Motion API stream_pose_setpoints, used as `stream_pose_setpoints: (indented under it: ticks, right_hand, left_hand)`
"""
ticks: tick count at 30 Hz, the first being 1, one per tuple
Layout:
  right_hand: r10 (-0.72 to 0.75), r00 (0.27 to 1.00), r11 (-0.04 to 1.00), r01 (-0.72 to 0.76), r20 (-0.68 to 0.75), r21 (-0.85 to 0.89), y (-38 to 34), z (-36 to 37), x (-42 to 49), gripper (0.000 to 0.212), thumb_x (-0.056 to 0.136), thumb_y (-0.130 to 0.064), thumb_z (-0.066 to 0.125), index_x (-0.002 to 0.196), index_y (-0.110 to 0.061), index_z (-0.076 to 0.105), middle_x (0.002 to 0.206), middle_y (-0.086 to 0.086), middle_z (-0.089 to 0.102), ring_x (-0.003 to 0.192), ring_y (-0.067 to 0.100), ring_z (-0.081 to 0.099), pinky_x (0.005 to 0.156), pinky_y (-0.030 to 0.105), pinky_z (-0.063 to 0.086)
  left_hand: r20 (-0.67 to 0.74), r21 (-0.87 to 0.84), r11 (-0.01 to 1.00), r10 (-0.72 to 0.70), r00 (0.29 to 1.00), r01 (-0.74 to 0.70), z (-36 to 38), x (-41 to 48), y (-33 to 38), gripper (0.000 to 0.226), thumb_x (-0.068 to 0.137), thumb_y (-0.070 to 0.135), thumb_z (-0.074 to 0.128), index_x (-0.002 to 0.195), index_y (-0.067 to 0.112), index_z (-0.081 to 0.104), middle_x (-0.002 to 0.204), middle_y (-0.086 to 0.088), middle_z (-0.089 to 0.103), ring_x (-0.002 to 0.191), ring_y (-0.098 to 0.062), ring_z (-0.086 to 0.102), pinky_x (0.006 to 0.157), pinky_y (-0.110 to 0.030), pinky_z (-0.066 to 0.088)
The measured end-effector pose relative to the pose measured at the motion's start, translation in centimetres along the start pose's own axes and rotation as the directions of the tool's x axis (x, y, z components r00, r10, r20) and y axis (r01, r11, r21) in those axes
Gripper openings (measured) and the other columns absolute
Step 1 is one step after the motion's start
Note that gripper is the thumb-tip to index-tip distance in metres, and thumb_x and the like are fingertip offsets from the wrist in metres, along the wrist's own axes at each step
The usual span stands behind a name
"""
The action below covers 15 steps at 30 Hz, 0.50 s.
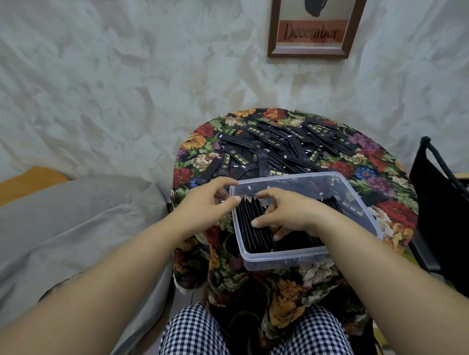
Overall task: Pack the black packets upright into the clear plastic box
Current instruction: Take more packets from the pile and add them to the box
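Observation:
The clear plastic box (pixel 301 257) stands on the near half of the flower-patterned table. A row of black packets (pixel 251 225) stands upright on edge along its left side, and more dark packets fill the box behind my right forearm. My right hand (pixel 288 215) is inside the box, with thumb and curled fingers around the right end of that row. My left hand (pixel 209 203) grips the box's far left corner, index finger along the rim and thumb against the packet tops. A loose pile of black packets (pixel 281 147) lies flat on the table beyond the box.
The small round table (pixel 389 217) is draped in floral cloth that hangs over my knees. A black folding chair (pixel 449 205) stands close on the right. Grey bedding (pixel 66 228) lies to the left. A framed picture (pixel 317 21) hangs on the wall behind.

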State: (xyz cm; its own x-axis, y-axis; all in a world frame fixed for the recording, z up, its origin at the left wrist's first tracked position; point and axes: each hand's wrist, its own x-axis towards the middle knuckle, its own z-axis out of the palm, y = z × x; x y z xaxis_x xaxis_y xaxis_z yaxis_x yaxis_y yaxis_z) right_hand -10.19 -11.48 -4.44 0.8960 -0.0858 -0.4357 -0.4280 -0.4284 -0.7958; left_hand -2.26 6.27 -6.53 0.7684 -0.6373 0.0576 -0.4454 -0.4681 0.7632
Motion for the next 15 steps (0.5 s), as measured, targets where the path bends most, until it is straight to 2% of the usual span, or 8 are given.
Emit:
stream_pose_setpoints:
  ticks: [2, 5, 7, 11, 15]
  right_hand:
    - [-0.016, 1.0, 1.0, 0.017, 0.02, -0.024, -0.3, -0.2, 0.4, 0.072, 0.081, -0.013, 0.074, 0.142, -0.023, 0.036, 0.089, 0.0, 0.047, 0.07, 0.017, 0.055, 0.062, 0.029, 0.057]
    - [-0.043, 0.996, 0.996, 0.049, 0.077, -0.076, -0.8, -0.3, 0.8, 0.071, 0.082, -0.014, 0.073, 0.142, -0.026, 0.038, 0.091, -0.001, 0.044, 0.072, 0.016, 0.055, 0.057, 0.026, 0.056]
    - [-0.054, 0.991, 0.993, 0.067, 0.118, -0.101, -1.0, -0.3, 1.1, 0.068, 0.082, -0.014, 0.073, 0.14, -0.027, 0.04, 0.093, -0.001, 0.045, 0.074, 0.017, 0.057, 0.055, 0.025, 0.055]
    - [-0.069, 0.983, 0.99, 0.088, 0.171, -0.109, -1.0, -0.4, 1.5, 0.058, 0.083, -0.013, 0.072, 0.133, -0.024, 0.046, 0.089, 0.001, 0.045, 0.069, 0.015, 0.056, 0.053, 0.024, 0.054]
    - [-0.088, 0.975, 0.986, 0.115, 0.202, -0.124, -1.0, -0.6, 1.5, 0.065, 0.085, -0.012, 0.07, 0.14, -0.028, 0.041, 0.097, 0.002, 0.047, 0.065, 0.012, 0.057, 0.053, 0.022, 0.054]
  left_hand:
    - [0.047, -0.037, 0.999, -0.034, 0.998, 0.036, 0.1, -0.1, 0.3, 0.042, 0.091, 0.035, 0.057, 0.13, 0.034, 0.043, 0.093, 0.01, 0.056, 0.075, -0.022, 0.067, 0.074, -0.044, 0.057]
    - [0.041, -0.169, 0.979, -0.108, 0.993, 0.113, 0.5, -0.4, 0.6, 0.055, 0.091, 0.029, 0.059, 0.139, 0.031, 0.033, 0.096, 0.01, 0.056, 0.072, -0.016, 0.067, 0.07, -0.036, 0.059]
    - [0.035, -0.228, 0.963, -0.136, 0.99, 0.14, 0.8, -0.9, 0.6, 0.052, 0.092, 0.028, 0.058, 0.138, 0.032, 0.035, 0.099, 0.009, 0.055, 0.071, -0.012, 0.068, 0.069, -0.033, 0.059]
    - [0.047, -0.347, 0.921, -0.17, 0.984, 0.176, 1.3, -1.7, 0.7, 0.038, 0.093, 0.027, 0.056, 0.125, 0.04, 0.04, 0.106, 0.005, 0.054, 0.081, -0.019, 0.069, 0.073, -0.04, 0.059]
    - [0.042, -0.382, 0.906, -0.18, 0.983, 0.182, 1.5, -1.9, 1.0, 0.037, 0.094, 0.026, 0.054, 0.126, 0.038, 0.041, 0.105, 0.005, 0.054, 0.079, -0.018, 0.068, 0.068, -0.035, 0.06]
